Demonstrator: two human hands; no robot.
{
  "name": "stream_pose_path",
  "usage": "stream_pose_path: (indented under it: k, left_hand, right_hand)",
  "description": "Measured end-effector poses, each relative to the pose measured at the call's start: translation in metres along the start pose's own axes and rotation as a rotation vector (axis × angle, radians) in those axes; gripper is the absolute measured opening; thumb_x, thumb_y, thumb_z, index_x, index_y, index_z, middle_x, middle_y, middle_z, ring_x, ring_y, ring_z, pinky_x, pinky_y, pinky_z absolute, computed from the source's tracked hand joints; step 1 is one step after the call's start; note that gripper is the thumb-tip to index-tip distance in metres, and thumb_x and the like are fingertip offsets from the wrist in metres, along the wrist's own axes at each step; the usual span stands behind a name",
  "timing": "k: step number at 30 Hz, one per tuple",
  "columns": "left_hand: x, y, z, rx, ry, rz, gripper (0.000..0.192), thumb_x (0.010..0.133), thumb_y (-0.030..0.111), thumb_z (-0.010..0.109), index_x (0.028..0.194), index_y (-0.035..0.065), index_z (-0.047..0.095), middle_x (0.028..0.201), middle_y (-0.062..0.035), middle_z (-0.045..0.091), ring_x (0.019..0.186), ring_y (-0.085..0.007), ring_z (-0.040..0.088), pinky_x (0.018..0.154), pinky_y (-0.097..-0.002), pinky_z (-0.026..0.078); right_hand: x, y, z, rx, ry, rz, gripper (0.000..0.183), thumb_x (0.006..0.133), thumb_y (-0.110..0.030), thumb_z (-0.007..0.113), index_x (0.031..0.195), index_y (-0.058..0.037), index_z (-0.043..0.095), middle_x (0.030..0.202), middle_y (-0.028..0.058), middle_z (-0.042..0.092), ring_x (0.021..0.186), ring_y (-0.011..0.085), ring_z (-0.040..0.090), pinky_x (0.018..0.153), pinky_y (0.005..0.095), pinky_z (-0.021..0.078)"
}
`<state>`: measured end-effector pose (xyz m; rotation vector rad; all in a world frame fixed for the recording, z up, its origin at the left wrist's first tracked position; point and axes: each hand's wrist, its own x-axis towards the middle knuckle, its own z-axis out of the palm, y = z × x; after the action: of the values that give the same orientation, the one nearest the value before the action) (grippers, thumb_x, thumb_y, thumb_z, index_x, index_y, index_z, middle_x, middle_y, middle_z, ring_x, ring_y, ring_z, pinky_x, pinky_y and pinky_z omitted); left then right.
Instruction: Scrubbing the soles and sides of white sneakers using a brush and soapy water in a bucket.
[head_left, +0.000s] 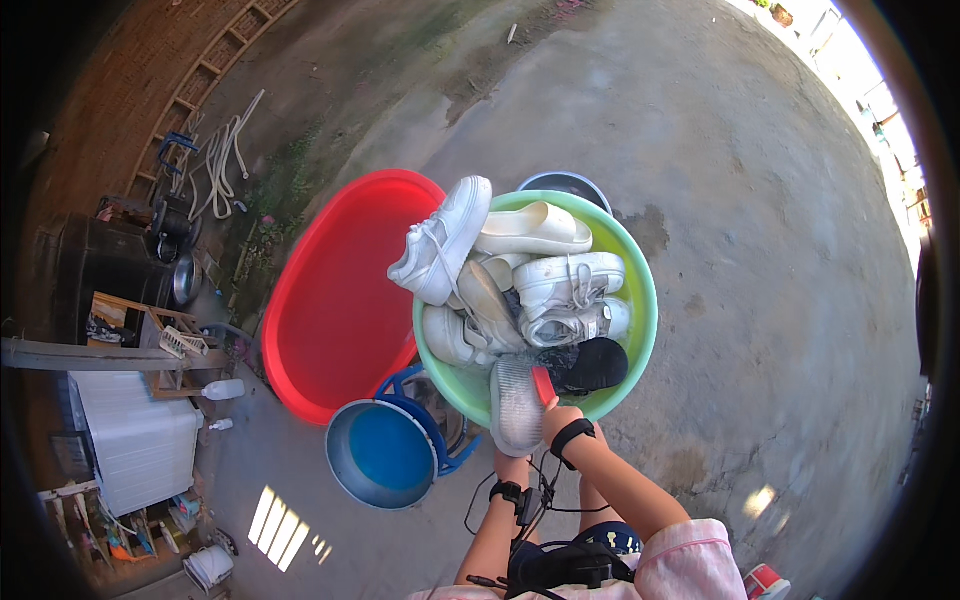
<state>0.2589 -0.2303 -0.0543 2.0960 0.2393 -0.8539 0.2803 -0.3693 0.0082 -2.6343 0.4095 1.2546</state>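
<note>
My right hand (561, 424) grips a red scrubbing brush (543, 385) against the ridged sole of a white shoe (516, 420). The shoe is sole-up over the near rim of a light green basin (651, 315). Mostly hidden under the shoe, my left hand (513, 466) holds it from below. Heaped in the basin are a white lace-up sneaker (454, 236) overhanging the left rim, a cream slide sandal (536, 229), another white sneaker (570, 281) and several more shoes. A black-soled shoe (596, 366) lies in sudsy water beside the brush.
A large red tub (330, 300) stands left of the basin. Nearer me, a metal basin (382, 454) with blue-looking contents adjoins a blue chair (450, 450). Another basin (566, 184) shows behind the green one. Cables (551, 487) hang around my wrists.
</note>
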Motion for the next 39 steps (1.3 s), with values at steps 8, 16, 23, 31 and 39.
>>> stream_pose_path:
  k: [8, 16, 23, 31, 39]
  left_hand:
    - [0.018, -0.025, 0.005, 0.139, 0.009, -0.012, 0.063, 0.058, 0.048, 0.062, 0.102, 0.0045, 0.050, 0.095, -0.0185, 0.055, 0.092, -0.0313, 0.050, 0.073, -0.0366, 0.041]
    - [0.009, -0.010, 0.005, 0.083, 0.041, -0.013, 0.066, 0.055, 0.051, 0.063, 0.100, 0.0050, 0.051, 0.094, -0.0177, 0.056, 0.091, -0.0304, 0.051, 0.073, -0.0354, 0.041]
    - [0.007, -0.010, 0.001, 0.129, 0.063, 0.106, 0.055, 0.060, 0.039, 0.065, 0.099, 0.0031, 0.051, 0.092, -0.0154, 0.057, 0.088, -0.0276, 0.053, 0.072, -0.0330, 0.042]
    - [-0.012, 0.030, -0.003, -0.115, 0.005, -0.104, 0.043, 0.064, 0.030, 0.064, 0.092, -0.0009, 0.053, 0.077, -0.0123, 0.059, 0.074, -0.0203, 0.057, 0.062, -0.0318, 0.044]
    - [-0.005, 0.018, -0.006, -0.026, 0.175, -0.014, 0.042, 0.065, 0.028, 0.063, 0.093, -0.0015, 0.053, 0.078, -0.0102, 0.059, 0.066, -0.0161, 0.053, 0.056, -0.0306, 0.041]
  right_hand:
    - [0.008, 0.017, 0.001, 0.094, 0.051, -0.079, 0.049, 0.077, -0.017, 0.039, 0.115, 0.0112, 0.028, 0.076, 0.0135, 0.060, 0.063, 0.0226, 0.059, 0.050, 0.0308, 0.0454]
    - [-0.036, 0.010, -0.013, 0.035, -0.014, -0.154, 0.055, 0.076, -0.018, 0.040, 0.116, 0.0143, 0.024, 0.080, 0.0148, 0.059, 0.068, 0.0213, 0.060, 0.056, 0.0297, 0.0457]
    - [0.038, -0.005, 0.006, 0.119, -0.029, 0.070, 0.061, 0.073, -0.020, 0.045, 0.121, 0.0093, 0.021, 0.084, 0.0114, 0.060, 0.070, 0.0225, 0.060, 0.056, 0.0316, 0.0471]
    - [0.003, 0.014, 0.006, 0.078, 0.093, -0.063, 0.051, 0.074, -0.015, 0.042, 0.115, 0.0121, 0.029, 0.076, 0.0095, 0.060, 0.064, 0.0199, 0.060, 0.051, 0.0274, 0.0461]
    - [-0.023, -0.004, -0.011, -0.009, 0.129, -0.180, 0.050, 0.072, -0.012, 0.041, 0.114, 0.0135, 0.030, 0.070, 0.0105, 0.059, 0.057, 0.0210, 0.058, 0.044, 0.0296, 0.0440]
